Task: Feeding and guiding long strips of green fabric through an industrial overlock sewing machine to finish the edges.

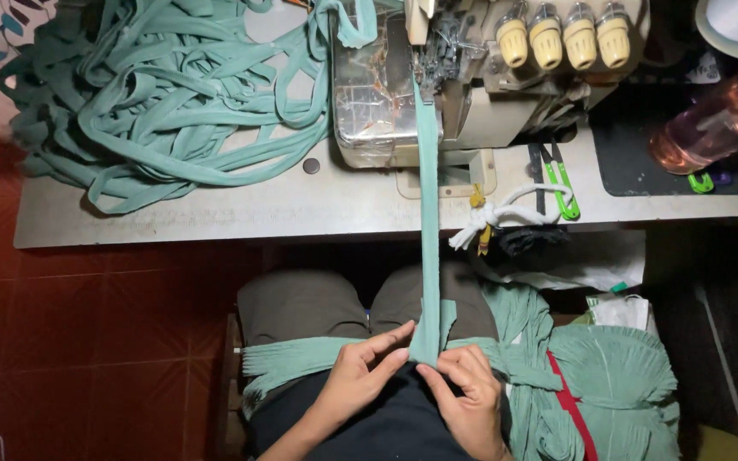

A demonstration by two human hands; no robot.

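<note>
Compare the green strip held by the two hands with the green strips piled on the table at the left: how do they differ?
The held strip is a single length, pulled straight from the sewing machine down to the left hand and right hand; the piled strips lie loose, tangled in many loops. The held strip hangs off the table edge over the lap; the piled strips rest on it. Both share one teal-green colour.

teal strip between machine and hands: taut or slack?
Taut. The narrow teal fabric strip runs in a straight line from the grey overlock sewing machine down to the left hand and right hand, without sag.
</note>
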